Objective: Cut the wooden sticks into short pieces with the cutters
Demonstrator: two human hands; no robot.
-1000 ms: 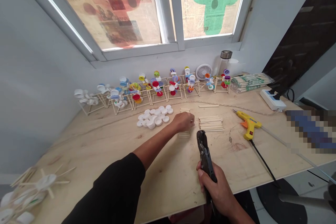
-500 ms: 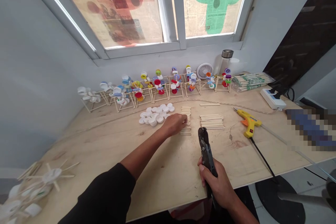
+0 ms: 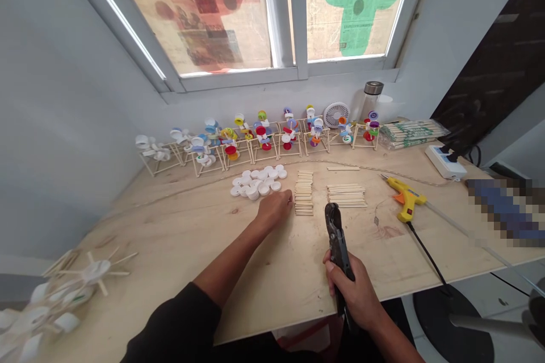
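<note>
My left hand (image 3: 276, 209) rests on the table at the left edge of a stack of short wooden sticks (image 3: 304, 194). Its fingers are curled closed, and whatever may be in them is hidden. In my right hand (image 3: 351, 283) are black pliers (image 3: 336, 238), gripped by the handles with the head pointing up and away from me. Just beyond that head lies a pile of longer sticks (image 3: 346, 195), with a couple of sticks (image 3: 343, 168) apart behind it. White bottle caps (image 3: 258, 181) lie in a cluster beyond my left hand.
Stick frames with colourful cap wheels (image 3: 264, 139) line the wall. A yellow glue gun (image 3: 406, 198), a power strip (image 3: 445, 161) and bagged sticks (image 3: 413, 131) are at right. Cap-and-stick wheels (image 3: 96, 272) lie at left. A fan (image 3: 336, 115) and a bottle (image 3: 372, 99) stand behind.
My left hand has drawn back left from over the short sticks to beside them. The right hand keeps its hold on the pliers; the view has shifted slightly.
</note>
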